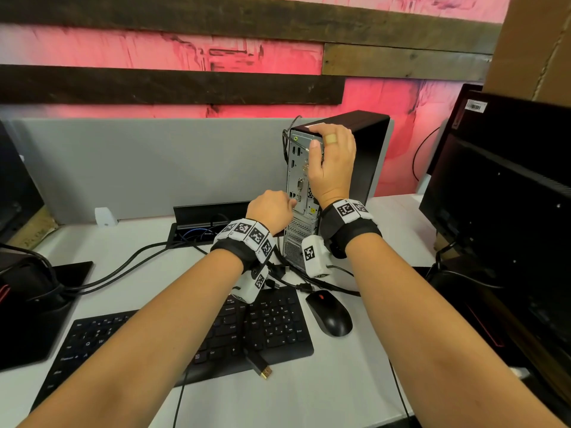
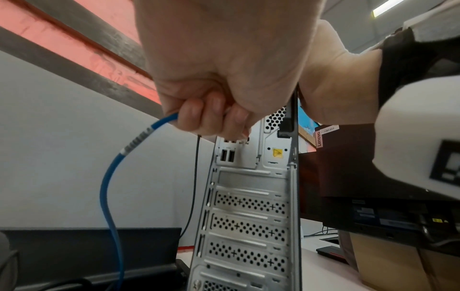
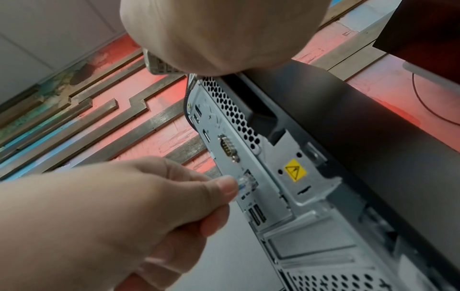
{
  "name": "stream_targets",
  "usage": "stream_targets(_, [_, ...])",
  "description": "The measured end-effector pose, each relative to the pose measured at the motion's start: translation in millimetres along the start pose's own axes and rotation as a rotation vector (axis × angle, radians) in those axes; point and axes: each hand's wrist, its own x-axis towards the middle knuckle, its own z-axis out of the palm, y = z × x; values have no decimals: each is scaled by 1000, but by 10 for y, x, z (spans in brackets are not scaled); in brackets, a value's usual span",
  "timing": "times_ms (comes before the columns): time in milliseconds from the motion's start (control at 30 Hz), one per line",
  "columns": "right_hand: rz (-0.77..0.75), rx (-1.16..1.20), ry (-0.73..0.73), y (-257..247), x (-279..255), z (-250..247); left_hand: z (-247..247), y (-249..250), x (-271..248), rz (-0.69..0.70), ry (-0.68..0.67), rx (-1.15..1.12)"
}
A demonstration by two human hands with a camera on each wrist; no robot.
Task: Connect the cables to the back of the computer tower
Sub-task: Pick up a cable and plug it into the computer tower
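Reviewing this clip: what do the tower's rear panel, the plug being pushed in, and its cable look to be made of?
Rear panel: seemingly bare sheet metal, dull silver-grey, with punched vent holes and stamped slot covers.
Plug, pinched by the left hand: clear, glossy moulded plastic, apparently a network connector; the wires inside show faintly.
Blue cable: smooth, matte blue jacket that bends in a loose curve, probably flexible plastic or rubber; it carries a pale printed band.

The computer tower (image 1: 364, 156) stands behind the keyboard (image 1: 262, 329), with the mouse (image 1: 330, 313) right of it.
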Motion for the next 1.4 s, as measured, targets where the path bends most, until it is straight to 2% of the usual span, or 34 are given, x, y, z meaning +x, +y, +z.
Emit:
stream_targets(433, [5,13,14,-12,-4,17,25,42,67,-16,-21,-74])
stream_targets(967, [26,22,-4,-68,-7,28,72,68,76,-6,-4,-17])
stream_targets(1033, [26,6,-11,-86,-11,22,69,52,54,-3,-2,-58])
stream_targets(1100, [36,-8,-23,-96,-17,-2,92,36,23,-12,-14,-191])
stream_targets(1167, [44,-21,-34,-111,-22,-50,132,-1,-30,-32,-33,-354])
stream_targets(1267, [72,6,-46,-142,-43,-107,267,-169,-167,-110,-22,-452])
stream_targets(1400, [126,92,25,-254,-307,-174,462,-655,-502,-357,78,-519])
